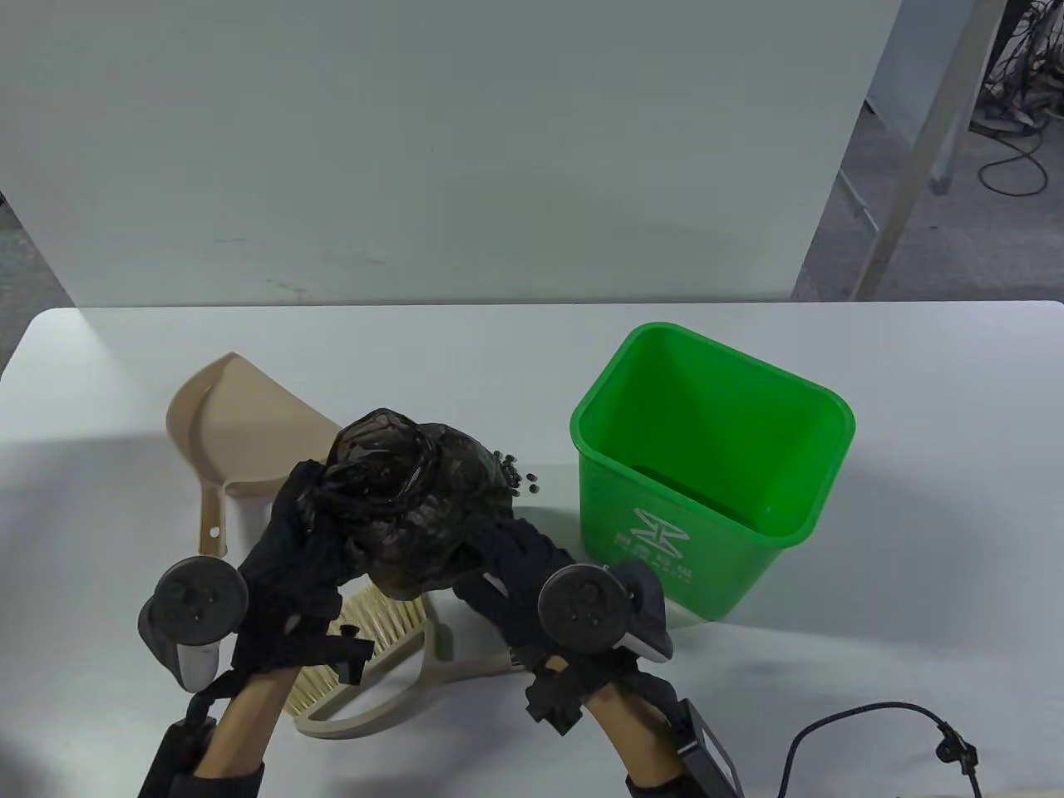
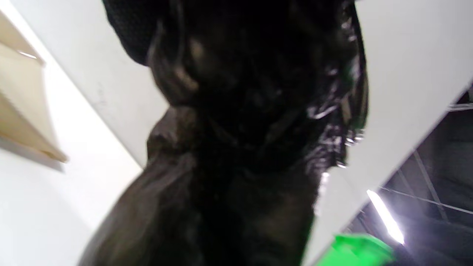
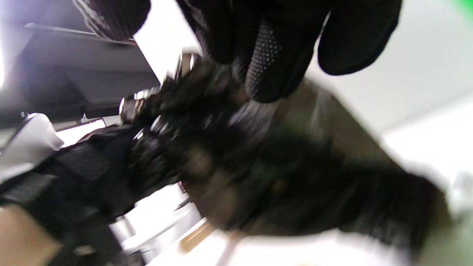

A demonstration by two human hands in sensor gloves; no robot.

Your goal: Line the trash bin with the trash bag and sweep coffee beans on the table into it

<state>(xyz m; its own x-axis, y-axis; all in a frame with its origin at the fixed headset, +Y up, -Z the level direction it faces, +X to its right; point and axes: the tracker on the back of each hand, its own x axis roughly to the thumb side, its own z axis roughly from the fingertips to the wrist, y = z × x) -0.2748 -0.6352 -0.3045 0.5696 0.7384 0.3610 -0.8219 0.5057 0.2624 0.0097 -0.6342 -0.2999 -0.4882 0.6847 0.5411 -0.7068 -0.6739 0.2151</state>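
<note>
- Both hands, left (image 1: 287,565) and right (image 1: 507,573), clutch the crumpled bag (image 1: 416,499) above the brush (image 1: 366,648).
- Thin, slippery film, I reckon; best pinched at its rim.
- Beans (image 1: 519,478) lie just beyond.
- Bin (image 1: 706,465), right, unlined.

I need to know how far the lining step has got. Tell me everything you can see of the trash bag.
The trash bag is thin, glossy, dark translucent plastic, still bunched in a crumpled lump, not spread open. It is held up above the table between both gloved hands: the left hand grips its left side, the right hand its lower right. It is left of the green bin, not in it.
</note>
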